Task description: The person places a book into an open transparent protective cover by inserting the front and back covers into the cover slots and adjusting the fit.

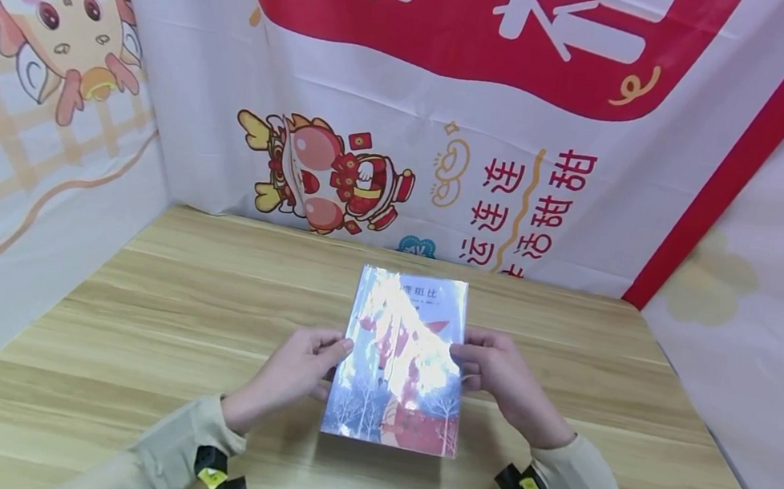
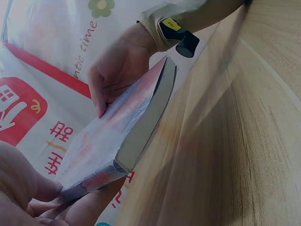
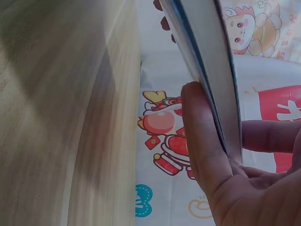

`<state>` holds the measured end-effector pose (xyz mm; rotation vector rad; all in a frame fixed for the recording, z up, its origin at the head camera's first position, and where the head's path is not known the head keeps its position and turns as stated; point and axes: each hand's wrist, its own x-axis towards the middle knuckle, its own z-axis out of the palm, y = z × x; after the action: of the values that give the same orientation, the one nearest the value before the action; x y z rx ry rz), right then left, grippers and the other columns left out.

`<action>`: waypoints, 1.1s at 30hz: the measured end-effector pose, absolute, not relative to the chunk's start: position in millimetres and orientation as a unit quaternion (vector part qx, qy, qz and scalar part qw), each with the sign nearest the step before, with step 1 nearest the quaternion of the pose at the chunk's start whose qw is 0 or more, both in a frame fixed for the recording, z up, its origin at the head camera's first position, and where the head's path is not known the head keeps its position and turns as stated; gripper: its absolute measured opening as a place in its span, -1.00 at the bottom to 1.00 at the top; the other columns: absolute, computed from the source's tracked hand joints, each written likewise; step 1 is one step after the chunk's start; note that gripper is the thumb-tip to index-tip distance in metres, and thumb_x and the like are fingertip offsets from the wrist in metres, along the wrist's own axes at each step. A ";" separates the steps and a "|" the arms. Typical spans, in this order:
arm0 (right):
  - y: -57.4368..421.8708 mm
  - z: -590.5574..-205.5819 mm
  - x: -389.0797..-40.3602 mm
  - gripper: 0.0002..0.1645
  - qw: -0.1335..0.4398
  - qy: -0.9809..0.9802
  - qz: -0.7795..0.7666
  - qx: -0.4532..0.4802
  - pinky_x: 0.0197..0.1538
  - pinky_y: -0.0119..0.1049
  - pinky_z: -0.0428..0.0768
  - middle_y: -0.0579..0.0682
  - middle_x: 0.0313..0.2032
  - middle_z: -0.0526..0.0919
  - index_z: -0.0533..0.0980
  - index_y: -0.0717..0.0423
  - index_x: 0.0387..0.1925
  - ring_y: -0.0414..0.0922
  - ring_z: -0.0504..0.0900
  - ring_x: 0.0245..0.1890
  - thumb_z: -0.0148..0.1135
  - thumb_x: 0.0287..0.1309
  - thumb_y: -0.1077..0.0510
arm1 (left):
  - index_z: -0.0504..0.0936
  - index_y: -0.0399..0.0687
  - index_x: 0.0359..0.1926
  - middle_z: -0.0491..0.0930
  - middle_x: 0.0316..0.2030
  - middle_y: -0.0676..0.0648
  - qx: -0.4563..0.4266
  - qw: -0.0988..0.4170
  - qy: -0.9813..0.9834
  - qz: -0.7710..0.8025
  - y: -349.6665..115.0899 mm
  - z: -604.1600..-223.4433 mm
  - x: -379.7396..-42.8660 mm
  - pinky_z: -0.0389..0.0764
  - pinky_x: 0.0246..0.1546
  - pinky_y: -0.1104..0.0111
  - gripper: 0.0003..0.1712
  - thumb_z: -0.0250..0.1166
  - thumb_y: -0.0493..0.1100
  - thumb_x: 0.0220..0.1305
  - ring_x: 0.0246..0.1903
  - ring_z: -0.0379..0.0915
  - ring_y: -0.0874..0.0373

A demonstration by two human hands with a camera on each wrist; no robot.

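A book [image 1: 400, 366] with a glossy blue, white and red cover is held up off the tabletop, its cover facing the head camera and glare across the middle. The left hand [image 1: 301, 367] grips its left edge, thumb on the cover and fingers underneath. At the opposite edge the right hand [image 1: 501, 374] pinches the book in the same way. In the left wrist view the spine and page block of the book [image 2: 141, 127] show, tilted above the table. The right wrist view has the pages of the book [image 3: 214, 61] between thumb and fingers.
A wood-grain table [image 1: 212, 297] lies beneath the hands, with the book's shadow on it. Behind it hangs a printed white and red cloth [image 1: 380, 98]; patterned cloths also line the left and right sides. Each sleeve carries a black wrist camera [image 1: 220, 479].
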<state>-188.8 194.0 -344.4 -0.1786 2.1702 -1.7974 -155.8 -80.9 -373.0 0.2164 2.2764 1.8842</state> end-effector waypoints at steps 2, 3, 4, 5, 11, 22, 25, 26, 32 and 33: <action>194.3 -345.5 -189.2 -0.69 0.159 0.762 -0.624 -0.060 -0.26 -0.11 0.61 0.17 -0.35 0.59 0.49 0.39 -0.13 -0.03 0.61 -0.39 0.16 0.21 0.19 | 0.56 -0.27 -0.19 0.55 -0.36 -0.20 0.074 0.093 0.762 0.636 -81.2 -373.5 -156.1 0.63 -0.45 0.21 -0.67 0.06 -0.05 0.43 -0.33 0.58 -0.03; 194.5 -346.0 -189.4 -0.69 0.158 0.764 -0.622 -0.059 -0.25 -0.10 0.61 0.18 -0.32 0.60 0.50 0.38 -0.13 -0.01 0.62 -0.36 0.16 0.21 0.18 | 0.56 -0.28 -0.16 0.56 -0.35 -0.20 0.074 0.095 0.760 0.638 -81.5 -373.6 -156.2 0.63 -0.44 0.21 -0.66 0.06 -0.06 0.44 -0.32 0.58 -0.03; 194.5 -346.4 -189.6 -0.68 0.158 0.765 -0.621 -0.058 -0.24 -0.09 0.61 0.19 -0.31 0.60 0.50 0.38 -0.13 0.00 0.62 -0.35 0.16 0.21 0.18 | 0.56 -0.29 -0.12 0.57 -0.34 -0.20 0.074 0.099 0.756 0.643 -81.8 -373.8 -156.3 0.63 -0.44 0.20 -0.66 0.06 -0.07 0.44 -0.32 0.59 -0.03; 194.7 -346.9 -189.9 -0.68 0.158 0.766 -0.620 -0.057 -0.24 -0.09 0.61 0.19 -0.30 0.60 0.50 0.38 -0.12 0.01 0.62 -0.34 0.17 0.21 0.18 | 0.56 -0.29 -0.06 0.59 -0.33 -0.19 0.073 0.102 0.752 0.647 -82.0 -374.1 -156.5 0.63 -0.43 0.20 -0.65 0.05 -0.08 0.44 -0.32 0.60 -0.02; 196.0 -347.2 -191.2 -0.69 0.158 0.776 -0.607 -0.062 -0.24 -0.08 0.61 0.18 -0.31 0.60 0.52 0.35 -0.14 0.03 0.62 -0.35 0.17 0.22 0.15 | 0.57 -0.28 -0.22 0.57 -0.37 -0.17 0.079 0.103 0.767 0.628 -82.9 -375.8 -158.4 0.63 -0.44 0.21 -0.65 0.06 -0.04 0.44 -0.31 0.58 -0.01; 196.9 -354.7 -195.7 -0.73 0.170 0.776 -0.604 -0.058 -0.30 -0.08 0.62 0.18 -0.37 0.62 0.54 0.37 -0.19 0.02 0.63 -0.41 0.19 0.17 0.20 | 0.59 -0.24 -0.28 0.60 -0.37 -0.13 0.091 0.114 0.770 0.621 -85.1 -379.6 -160.0 0.63 -0.42 0.23 -0.68 0.06 -0.07 0.43 -0.32 0.57 -0.01; 197.0 -358.1 -197.0 -0.75 0.172 0.773 -0.607 -0.063 -0.30 -0.08 0.62 0.19 -0.38 0.62 0.53 0.39 -0.21 0.01 0.63 -0.41 0.17 0.18 0.22 | 0.59 -0.26 -0.24 0.61 -0.37 -0.13 0.090 0.116 0.770 0.621 -85.5 -380.7 -160.9 0.63 -0.41 0.23 -0.69 0.07 -0.09 0.43 -0.32 0.57 -0.03; 196.9 -359.1 -197.4 -0.75 0.172 0.773 -0.608 -0.063 -0.30 -0.09 0.62 0.18 -0.38 0.62 0.53 0.39 -0.22 0.00 0.63 -0.41 0.17 0.18 0.22 | 0.59 -0.28 -0.21 0.61 -0.37 -0.13 0.088 0.117 0.769 0.622 -85.6 -381.2 -161.3 0.63 -0.40 0.24 -0.69 0.07 -0.09 0.42 -0.31 0.57 -0.03; 196.4 -364.4 -199.2 -0.77 0.164 0.775 -0.608 -0.054 -0.30 -0.09 0.63 0.17 -0.39 0.61 0.52 0.39 -0.24 -0.02 0.62 -0.42 0.19 0.18 0.23 | 0.57 -0.32 -0.10 0.61 -0.44 -0.12 0.069 0.110 0.778 0.615 -84.9 -383.2 -163.6 0.63 -0.40 0.27 -0.67 0.10 -0.10 0.40 -0.33 0.57 0.01; 196.3 -365.1 -199.4 -0.77 0.163 0.776 -0.607 -0.054 -0.30 -0.09 0.63 0.18 -0.39 0.60 0.53 0.39 -0.24 -0.02 0.62 -0.42 0.20 0.18 0.23 | 0.57 -0.31 -0.10 0.61 -0.46 -0.12 0.067 0.109 0.779 0.615 -84.7 -383.2 -163.9 0.63 -0.40 0.27 -0.68 0.11 -0.10 0.39 -0.34 0.57 0.02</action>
<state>-199.4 196.3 -365.1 -0.1533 2.2132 -1.7313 -163.9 -84.7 -383.2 0.1965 2.2898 1.8074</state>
